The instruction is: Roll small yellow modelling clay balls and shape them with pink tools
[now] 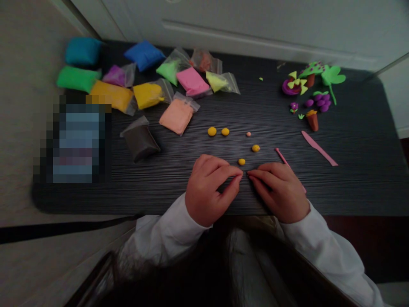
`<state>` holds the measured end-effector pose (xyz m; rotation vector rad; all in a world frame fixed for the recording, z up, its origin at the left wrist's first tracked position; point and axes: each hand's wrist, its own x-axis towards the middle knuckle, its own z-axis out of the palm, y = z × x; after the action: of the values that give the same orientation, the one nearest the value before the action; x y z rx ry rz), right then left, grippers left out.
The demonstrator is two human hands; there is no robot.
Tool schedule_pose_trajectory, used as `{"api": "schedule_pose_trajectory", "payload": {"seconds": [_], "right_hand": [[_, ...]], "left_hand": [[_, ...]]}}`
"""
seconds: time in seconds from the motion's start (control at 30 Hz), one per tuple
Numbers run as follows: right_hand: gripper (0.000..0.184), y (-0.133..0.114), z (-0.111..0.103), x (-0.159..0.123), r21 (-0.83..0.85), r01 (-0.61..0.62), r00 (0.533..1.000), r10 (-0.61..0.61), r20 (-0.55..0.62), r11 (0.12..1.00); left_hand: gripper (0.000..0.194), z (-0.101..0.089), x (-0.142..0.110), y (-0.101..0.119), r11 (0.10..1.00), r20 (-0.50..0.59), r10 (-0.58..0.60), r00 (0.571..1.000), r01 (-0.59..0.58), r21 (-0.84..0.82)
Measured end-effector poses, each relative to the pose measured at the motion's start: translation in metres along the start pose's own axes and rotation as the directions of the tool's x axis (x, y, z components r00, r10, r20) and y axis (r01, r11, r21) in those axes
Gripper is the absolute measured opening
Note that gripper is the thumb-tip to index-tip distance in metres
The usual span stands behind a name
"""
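My left hand (212, 187) is closed in a pinch, thumb against index finger; anything between the tips is too small to make out. Facing it a short gap away, my right hand (281, 189) pinches too, and its fingertips hide what they hold. Just beyond the left fingertips lies a small yellow clay ball (242, 162). Farther back are a speckled yellow clay ball (255, 148), a tiny peach clay ball (248, 134) and two more yellow balls, one of them a plain oval (212, 131). A thin pink modelling stick (283, 157) runs partly behind my right hand.
Bags of coloured clay, such as a pink bag (192, 81) and a dark brown bag (141, 140), fill the left and back. A blurred-out device (76, 145) lies at far left. At right are a pink clay knife (319, 148) and several clay figures, including purple grapes (322, 102).
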<state>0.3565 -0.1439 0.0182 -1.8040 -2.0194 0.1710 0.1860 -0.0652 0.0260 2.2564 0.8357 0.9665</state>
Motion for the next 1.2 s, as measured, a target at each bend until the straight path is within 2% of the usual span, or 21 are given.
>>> {"api": "schedule_pose_trajectory", "payload": {"seconds": [0.17,0.27,0.37,0.6,0.83,0.93,1.07,1.2], "right_hand": [[0.022,-0.001,-0.006,-0.004,0.107,-0.019,0.998,0.025,-0.054,0.994],[0.025,-0.009,-0.011,-0.003,0.219,-0.024,0.985,0.060,-0.159,0.975],[0.035,-0.018,-0.012,0.000,0.275,0.027,0.972,0.039,-0.230,0.961],[0.040,-0.019,-0.007,0.006,0.260,0.141,0.975,-0.088,-0.204,0.955],[0.040,-0.017,-0.006,0.006,0.217,0.198,0.959,-0.144,-0.244,0.956],[0.037,-0.017,-0.009,0.006,0.256,0.165,0.967,-0.105,-0.233,0.952],[0.029,-0.011,-0.012,0.005,0.303,0.062,0.976,0.005,-0.215,0.951],[0.021,0.001,-0.012,0.001,0.193,-0.094,0.956,0.142,-0.258,0.977]], "left_hand": [[0.007,0.000,0.001,0.001,1.000,0.005,-0.011,1.000,0.011,-0.020],[0.008,-0.002,0.001,0.002,0.998,0.025,-0.027,0.999,0.029,-0.064],[0.008,-0.003,0.001,0.002,0.990,0.060,-0.047,0.997,0.055,-0.127],[0.008,-0.004,0.001,0.000,0.964,0.067,-0.062,0.996,0.077,-0.253],[0.013,-0.005,0.002,0.000,0.950,0.153,-0.059,0.986,0.103,-0.295],[0.015,-0.005,0.002,0.001,0.953,0.176,-0.055,0.983,0.104,-0.284],[0.017,-0.005,0.002,0.001,0.963,0.169,-0.059,0.984,0.101,-0.250],[0.015,-0.004,0.002,0.002,0.966,0.156,-0.054,0.986,0.091,-0.242]]}}
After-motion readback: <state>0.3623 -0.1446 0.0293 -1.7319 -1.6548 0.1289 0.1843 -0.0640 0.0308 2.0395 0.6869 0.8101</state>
